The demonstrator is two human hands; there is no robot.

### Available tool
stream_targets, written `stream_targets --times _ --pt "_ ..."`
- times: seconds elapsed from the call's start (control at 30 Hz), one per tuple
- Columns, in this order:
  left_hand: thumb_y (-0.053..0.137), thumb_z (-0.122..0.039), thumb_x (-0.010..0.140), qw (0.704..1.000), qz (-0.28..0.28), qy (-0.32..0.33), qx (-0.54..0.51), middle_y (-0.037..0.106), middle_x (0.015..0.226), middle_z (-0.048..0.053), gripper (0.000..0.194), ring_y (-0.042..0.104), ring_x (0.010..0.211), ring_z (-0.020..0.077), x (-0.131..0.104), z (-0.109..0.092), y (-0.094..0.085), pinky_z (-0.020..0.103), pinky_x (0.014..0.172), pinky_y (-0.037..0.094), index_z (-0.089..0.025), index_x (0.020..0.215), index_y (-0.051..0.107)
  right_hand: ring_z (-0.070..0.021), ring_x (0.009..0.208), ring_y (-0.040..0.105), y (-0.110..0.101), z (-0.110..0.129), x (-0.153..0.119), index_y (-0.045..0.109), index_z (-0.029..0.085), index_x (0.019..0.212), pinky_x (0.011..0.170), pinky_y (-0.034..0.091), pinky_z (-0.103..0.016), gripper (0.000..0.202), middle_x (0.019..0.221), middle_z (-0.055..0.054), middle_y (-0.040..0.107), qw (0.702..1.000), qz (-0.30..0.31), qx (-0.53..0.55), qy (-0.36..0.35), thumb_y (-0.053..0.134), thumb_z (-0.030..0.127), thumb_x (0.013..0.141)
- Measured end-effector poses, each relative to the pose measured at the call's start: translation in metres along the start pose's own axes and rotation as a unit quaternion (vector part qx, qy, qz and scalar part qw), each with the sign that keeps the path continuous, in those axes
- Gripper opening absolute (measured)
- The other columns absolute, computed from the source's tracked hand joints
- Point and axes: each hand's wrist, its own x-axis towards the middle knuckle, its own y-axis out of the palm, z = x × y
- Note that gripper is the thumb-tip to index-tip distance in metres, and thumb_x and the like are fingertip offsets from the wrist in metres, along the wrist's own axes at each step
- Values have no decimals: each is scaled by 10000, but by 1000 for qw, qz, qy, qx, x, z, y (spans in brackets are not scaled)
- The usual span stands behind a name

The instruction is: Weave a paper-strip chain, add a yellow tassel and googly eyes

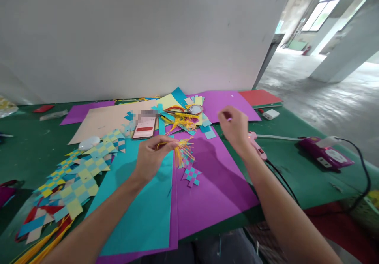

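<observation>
While my left hand (155, 153) pinches the yellow tassel (184, 150) between thumb and fingers, it sticks out past my fingertips, nearer me than the phone (145, 125) and to its right. Its thin strands fan out loosely; my fingers hide the gathered end. Just below them, a small woven piece (192, 176) in teal and purple checks lies on the purple sheet (213, 177). My right hand (233, 126), well right of the phone, is curled into a loose fist; I cannot tell whether any thread is in it. Right beside the phone is a heap of yellow strands (185, 122); to its left lie a white mouse (89, 143) and checked woven pieces (78, 189). My right wrist partly covers the pink glue gun (258, 147).
</observation>
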Motion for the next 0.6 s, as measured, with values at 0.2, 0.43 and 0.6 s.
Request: stream_targets --times 0.2,0.43,0.6 --pt "759 -310 708 999 5 -31 -44 686 704 13 120 567 612 118 7 6 -4 207 549 463 -204 763 746 -114 529 465 4 39 -26 658 180 834 583 344 -261 316 655 -17 607 959 262 77 -79 350 194 903" --pt "756 -326 716 997 16 -39 -72 714 827 37 166 587 676 126 6 5 -4 220 617 487 -211 835 752 -107 527 484 5 33 -30 709 187 810 571 371 -261 223 647 -18 636 969 220 73 -81 511 266 878" --pt "757 -310 720 996 14 -34 -75 717 848 37 154 576 664 118 8 6 -3 213 596 475 -211 838 754 -120 727 579 8 38 -30 687 181 969 602 398 -239 185 902 -45 692 943 241 191 -125 560 164 836"
